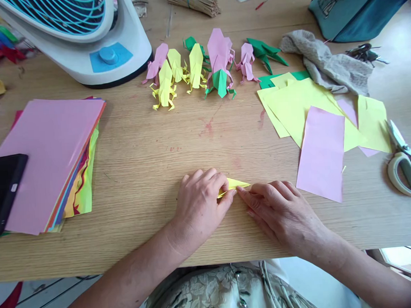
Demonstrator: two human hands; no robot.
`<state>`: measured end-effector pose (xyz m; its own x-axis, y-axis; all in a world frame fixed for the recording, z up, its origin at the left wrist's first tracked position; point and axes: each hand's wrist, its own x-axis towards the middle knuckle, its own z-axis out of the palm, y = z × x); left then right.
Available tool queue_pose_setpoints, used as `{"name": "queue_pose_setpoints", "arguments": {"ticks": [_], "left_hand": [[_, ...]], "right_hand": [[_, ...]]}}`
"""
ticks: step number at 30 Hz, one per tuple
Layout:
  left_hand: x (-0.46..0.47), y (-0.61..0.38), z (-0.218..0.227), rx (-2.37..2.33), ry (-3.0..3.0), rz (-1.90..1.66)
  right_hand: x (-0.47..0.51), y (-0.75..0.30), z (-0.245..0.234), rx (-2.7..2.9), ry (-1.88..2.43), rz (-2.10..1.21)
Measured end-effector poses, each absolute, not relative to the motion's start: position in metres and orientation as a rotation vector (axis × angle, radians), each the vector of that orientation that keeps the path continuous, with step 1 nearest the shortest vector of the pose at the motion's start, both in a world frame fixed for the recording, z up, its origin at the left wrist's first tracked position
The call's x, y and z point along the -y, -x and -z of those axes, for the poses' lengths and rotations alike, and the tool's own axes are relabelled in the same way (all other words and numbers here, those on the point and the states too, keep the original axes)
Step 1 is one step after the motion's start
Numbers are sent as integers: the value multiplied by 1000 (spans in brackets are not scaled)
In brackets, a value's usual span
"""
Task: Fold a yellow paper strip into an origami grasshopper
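A narrow, pointed piece of folded yellow paper [233, 184] lies near the front of the table, between my hands. My left hand [204, 202] is closed over its left part, the fingers curled and the thumb pressed along its lower edge, so most of it is hidden. At the paper's right tip, my right hand [277, 210] pinches with thumb and forefinger. Farther back stands a group of folded paper figures: a yellow figure [164, 86], a large pink figure [219, 50] and a green figure [220, 83] among several.
Left, a black phone [6, 192] rests on a stack of coloured paper [49, 144]. A fan [117, 48] stands behind it. To the right lie a pink sheet [321, 155], yellow sheets [292, 105], scissors [404, 162], a grey cloth [324, 62] and a teal bag [356, 12].
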<state>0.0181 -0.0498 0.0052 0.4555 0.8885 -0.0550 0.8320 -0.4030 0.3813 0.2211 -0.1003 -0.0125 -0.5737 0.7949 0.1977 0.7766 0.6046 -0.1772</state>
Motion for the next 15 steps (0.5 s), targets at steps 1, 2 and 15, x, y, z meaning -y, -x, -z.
{"name": "queue_pose_setpoints", "arguments": {"ticks": [1,2,15], "left_hand": [[50,-16,-6,-1434,-2338,-223],[50,-15,-8,-1409,-2318,-229],[55,-12,-8,-1418,-2215,-277]], "right_hand": [[100,-222,13,2579,1287,-107],[101,-222,13,2578,1283,-107],[103,-224,16,2578,1280,-86]]}}
